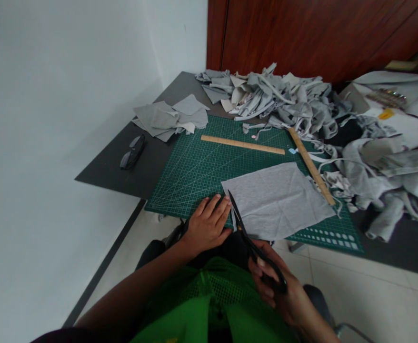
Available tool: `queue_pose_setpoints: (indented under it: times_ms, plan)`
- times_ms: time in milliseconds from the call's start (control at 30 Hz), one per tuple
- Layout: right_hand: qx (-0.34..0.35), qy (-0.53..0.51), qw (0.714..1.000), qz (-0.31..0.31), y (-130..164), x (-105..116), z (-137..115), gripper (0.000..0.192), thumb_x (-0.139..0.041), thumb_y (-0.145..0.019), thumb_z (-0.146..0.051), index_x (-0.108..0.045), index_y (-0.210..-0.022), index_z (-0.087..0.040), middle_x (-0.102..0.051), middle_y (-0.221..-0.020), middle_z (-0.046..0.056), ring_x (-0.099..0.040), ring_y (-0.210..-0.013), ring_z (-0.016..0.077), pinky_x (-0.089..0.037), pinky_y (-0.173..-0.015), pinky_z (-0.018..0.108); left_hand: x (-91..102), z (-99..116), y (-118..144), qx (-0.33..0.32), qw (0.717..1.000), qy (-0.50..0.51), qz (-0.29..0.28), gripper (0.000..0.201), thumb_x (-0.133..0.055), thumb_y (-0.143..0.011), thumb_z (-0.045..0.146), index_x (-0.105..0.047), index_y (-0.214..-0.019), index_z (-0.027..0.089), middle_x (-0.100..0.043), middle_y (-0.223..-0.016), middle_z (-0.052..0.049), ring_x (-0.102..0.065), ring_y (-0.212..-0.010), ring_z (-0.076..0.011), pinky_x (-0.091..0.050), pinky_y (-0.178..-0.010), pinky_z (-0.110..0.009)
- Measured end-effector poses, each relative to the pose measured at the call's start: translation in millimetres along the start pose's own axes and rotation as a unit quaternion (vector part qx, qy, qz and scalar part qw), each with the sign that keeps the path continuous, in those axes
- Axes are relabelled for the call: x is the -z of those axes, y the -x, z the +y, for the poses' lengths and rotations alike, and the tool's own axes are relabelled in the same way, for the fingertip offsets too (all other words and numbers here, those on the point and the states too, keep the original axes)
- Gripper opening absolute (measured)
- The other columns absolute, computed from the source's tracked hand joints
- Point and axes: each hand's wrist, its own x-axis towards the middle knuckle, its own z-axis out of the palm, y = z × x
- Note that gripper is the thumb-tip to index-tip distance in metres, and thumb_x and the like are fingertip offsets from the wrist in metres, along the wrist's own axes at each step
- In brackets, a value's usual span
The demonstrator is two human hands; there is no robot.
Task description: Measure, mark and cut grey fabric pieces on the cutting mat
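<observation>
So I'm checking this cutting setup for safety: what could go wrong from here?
The left hand lies flat on the cutting mat with its fingertips right beside the blades of the scissors held in the right hand, so a nick seems possible. The grey fabric piece overhangs the mat's near edge and looks loosely held, so it might shift and the cut wander.

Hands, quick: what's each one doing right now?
Left hand: open, fingers flat on the green cutting mat beside the grey fabric piece.
Right hand: closed on the black scissors.
</observation>
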Motion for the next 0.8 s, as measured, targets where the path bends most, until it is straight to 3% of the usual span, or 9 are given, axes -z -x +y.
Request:
queue_pose_setpoints:
  times_ms: [433, 800]
  plan:
    - [0.003, 0.015, 1.0, 0.0, 2.0, -0.4, -0.9, 0.056, -0.079, -0.084, -0.061, -0.058, -0.123, -0.026, -0.049, -0.074, -0.009, -0.034, -0.044, 0.0036, -0.03, -0.034, 0.014, 0.7, 0.4, -0.1, -0.002, 0.999, 0.02, 0.03, 0.056, -0.059, -0.097, 0.043, -0.066, -0.141, 0.01, -0.067, -0.147, -0.012, -0.058, -0.139, -0.0341, -0.042, -0.119, -0.051]
    - [-0.003, 0.029, 0.999, 0.014, 3.1, 0.1, 1.7, 0.059, -0.079, -0.086, -0.061, -0.056, -0.13, -0.028, -0.049, -0.073, -0.009, -0.034, -0.043, 0.0037, -0.029, -0.034, 0.014, 0.7, -0.1, 0.6, 0.001, 1.0, 0.022, 0.006, 0.057, -0.061, -0.096, 0.043, -0.066, -0.143, 0.011, -0.066, -0.148, -0.013, -0.057, -0.14, -0.0348, -0.041, -0.12, -0.051]
